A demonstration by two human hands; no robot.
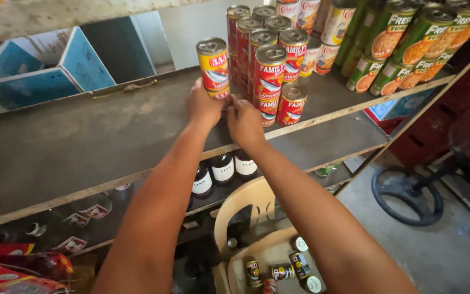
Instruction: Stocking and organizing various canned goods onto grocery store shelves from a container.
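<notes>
Both my hands reach onto a dusty grey shelf [93, 141]. My left hand [203, 106] grips the lower can of a small stack of two red-and-yellow cans [214, 65]. My right hand [244, 121] is closed around the bottom of the same stack, just left of a block of stacked red fish cans [270, 71]. The lower can is mostly hidden by my fingers.
Green and white cans [403, 38] fill the shelf's right end. An open blue cardboard box [50, 65] stands at the back left. Dark bottles [223, 170] line the shelf below. A cream plastic chair [257, 239] under my arms holds several loose cans. A fan base [406, 196] is on the floor.
</notes>
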